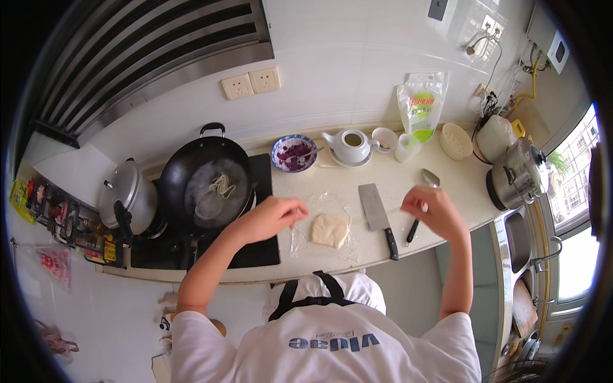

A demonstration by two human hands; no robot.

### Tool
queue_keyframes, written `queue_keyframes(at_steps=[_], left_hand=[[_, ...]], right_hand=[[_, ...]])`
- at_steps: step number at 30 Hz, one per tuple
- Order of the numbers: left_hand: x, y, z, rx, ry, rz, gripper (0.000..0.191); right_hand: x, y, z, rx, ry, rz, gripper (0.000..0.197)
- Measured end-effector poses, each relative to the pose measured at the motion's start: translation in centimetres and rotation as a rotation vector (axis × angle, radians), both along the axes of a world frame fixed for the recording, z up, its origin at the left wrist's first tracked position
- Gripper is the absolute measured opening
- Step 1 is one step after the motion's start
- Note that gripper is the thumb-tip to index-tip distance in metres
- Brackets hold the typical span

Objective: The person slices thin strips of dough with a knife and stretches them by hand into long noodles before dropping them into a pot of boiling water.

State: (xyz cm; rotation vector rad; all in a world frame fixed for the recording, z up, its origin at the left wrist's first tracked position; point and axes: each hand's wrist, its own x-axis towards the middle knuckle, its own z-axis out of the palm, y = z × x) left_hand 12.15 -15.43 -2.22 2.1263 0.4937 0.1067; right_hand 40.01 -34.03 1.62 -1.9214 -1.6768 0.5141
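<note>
My left hand (274, 218) hovers between the wok and the dough, fingers loosely bent with nothing visible in them. A flat pale piece of dough (330, 231) lies on a sheet of clear plastic film (300, 239) on the counter. My right hand (435, 208) is raised over a metal spoon with a black handle (413, 230), partly covering it. Its fingers are curled; a small white spot shows among them, and I cannot tell whether it is held. Between dough and spoon rests a cleaver (375, 207). Pale noodles (222, 185) lie in steaming liquid in a black wok (172, 191).
Behind the dough stand a patterned bowl (275, 157) of purple mash, a white teapot (352, 149), a small bowl (385, 136), a plastic cup (407, 149) and a plastic bag (424, 105). A pressure cooker (125, 191) is left of the wok; a steel pot (515, 174) stands far right.
</note>
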Motion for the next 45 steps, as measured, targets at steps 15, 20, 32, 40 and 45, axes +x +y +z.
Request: queue_keyframes(at_steps=[15, 20, 32, 40, 45], left_hand=[[0.6, 0.9, -1.5, -0.097, 0.13, -0.047, 0.018], [0.8, 1.0, 0.8, -0.086, -0.021, -0.05, 0.017], [9.2, 1.1, 9.5, -0.114, 0.122, -0.313, 0.015], [2.8, 4.3, 5.8, 0.002, 0.233, -0.163, 0.013], [0.0, 4.0, -2.9, -0.045, 0.281, -0.266, 0.033]], right_hand=[[3.1, -2.0, -1.8, -0.057, 0.107, -0.036, 0.007], [4.2, -2.5, -3.4, -0.017, 0.187, -0.145, 0.01], [-5.5, 6.0, -7.0, 0.316, 1.116, 0.283, 0.032], [-5.5, 7.6, -4.8, 0.071, 0.695, 0.28, 0.015], [-4.7, 7.7, -2.1, -0.018, 0.25, 0.366, 0.013]])
